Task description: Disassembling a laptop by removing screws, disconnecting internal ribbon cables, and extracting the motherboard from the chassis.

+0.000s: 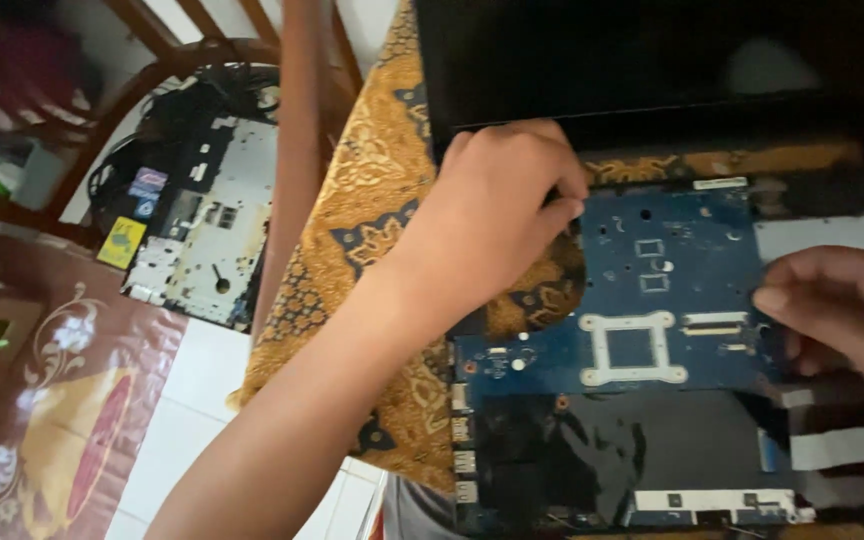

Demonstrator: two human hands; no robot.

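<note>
The flat blue circuit board (652, 300) with its white square frame in the middle lies bare on the black open laptop base (612, 460); so the covers look already off, and the board seems ready to come out, but it is not out yet; it sits in its place on the table, on top of the brown and gold patterned cloth (372, 190). The dark laptop screen (652, 50) stands open behind it. A grey and black laptop cover panel (202, 230) with little stickers rests well apart, on a wooden chair (292, 120) to the left; that part looks set aside.

The left hand (502, 210) reaches in from the lower left, arm stretched long; its fingers are curled down and pinch the top left edge of the blue board, near the round cut-out where the cloth shows through. The right hand (842, 310) comes in from the right side; its thumb and fingers close on the right edge of the board, knuckles bent. Both hands grip the board, one at each side; I think what is left is to lift it free from the base; I cannot tell if any screws or cables hold it down, the picture is a bit blurry.

A shiny red and gold patterned mat (62, 420) lies at the lower left, over white floor tiles (192, 400).
</note>
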